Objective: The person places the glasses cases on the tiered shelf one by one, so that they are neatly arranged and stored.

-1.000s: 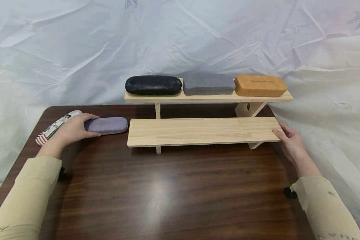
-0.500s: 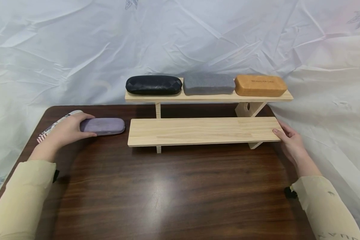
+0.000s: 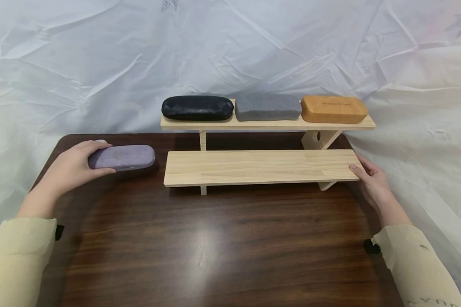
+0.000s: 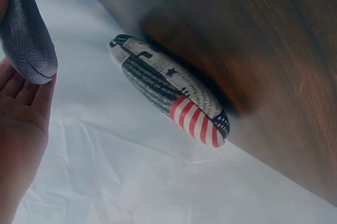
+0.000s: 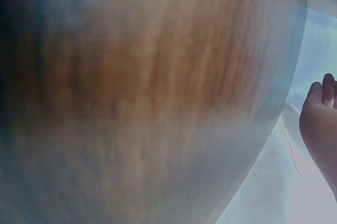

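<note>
My left hand (image 3: 71, 167) grips the left end of a purple glasses case (image 3: 126, 157), thumb on the near side and fingers on the far side. A shadow falls on the table below this case. Behind that hand lies a glasses case with newsprint, stars and red stripes (image 4: 168, 90), almost wholly hidden in the head view. At the other side, my right hand (image 3: 376, 189) holds the right end of the lower board of a two-tier wooden shelf (image 3: 253, 167), its thumb on top. The right wrist view shows only part of this hand (image 5: 321, 124).
On the upper tier stand a black glasses case (image 3: 197, 108), a grey one (image 3: 267, 107) and a tan one (image 3: 333, 109), side by side. The shelf stands at the back of a dark wooden table (image 3: 223, 238). A white cloth (image 3: 223, 47) hangs behind it.
My left hand has drawn the purple case leftward, away from the shelf, and slightly up. It now covers most of the newsprint case in the head view. My right hand stays put.
</note>
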Action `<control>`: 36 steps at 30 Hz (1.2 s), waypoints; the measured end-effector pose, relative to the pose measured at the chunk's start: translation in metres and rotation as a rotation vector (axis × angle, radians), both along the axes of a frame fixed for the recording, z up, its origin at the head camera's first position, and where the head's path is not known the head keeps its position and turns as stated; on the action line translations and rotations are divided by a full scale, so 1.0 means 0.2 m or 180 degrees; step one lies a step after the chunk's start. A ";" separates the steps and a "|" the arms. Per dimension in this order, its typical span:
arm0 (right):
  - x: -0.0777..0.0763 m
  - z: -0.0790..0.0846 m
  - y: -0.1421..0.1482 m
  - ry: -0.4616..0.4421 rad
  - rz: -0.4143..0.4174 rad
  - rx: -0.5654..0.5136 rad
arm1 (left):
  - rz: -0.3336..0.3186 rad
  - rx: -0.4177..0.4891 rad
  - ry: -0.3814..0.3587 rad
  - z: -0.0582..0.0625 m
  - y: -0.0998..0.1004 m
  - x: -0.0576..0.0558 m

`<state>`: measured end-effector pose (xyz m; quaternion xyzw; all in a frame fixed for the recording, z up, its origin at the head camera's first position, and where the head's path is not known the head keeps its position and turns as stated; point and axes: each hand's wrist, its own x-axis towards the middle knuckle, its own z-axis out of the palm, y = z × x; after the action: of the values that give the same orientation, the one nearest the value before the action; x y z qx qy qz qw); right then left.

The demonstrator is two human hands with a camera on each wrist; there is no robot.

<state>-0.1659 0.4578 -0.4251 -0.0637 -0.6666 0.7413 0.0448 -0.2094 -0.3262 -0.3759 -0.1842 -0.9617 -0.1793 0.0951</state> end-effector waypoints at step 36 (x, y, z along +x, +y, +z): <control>0.00 -0.01 0.01 -0.0061 0.0042 0.0027 | -0.0677 0.0420 0.0940 0.07 0.62 0.10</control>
<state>-0.1654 0.4591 -0.4262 -0.0662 -0.6705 0.7382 0.0338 -0.1894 -0.2013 -0.3611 -0.3024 -0.8986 -0.2220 0.2275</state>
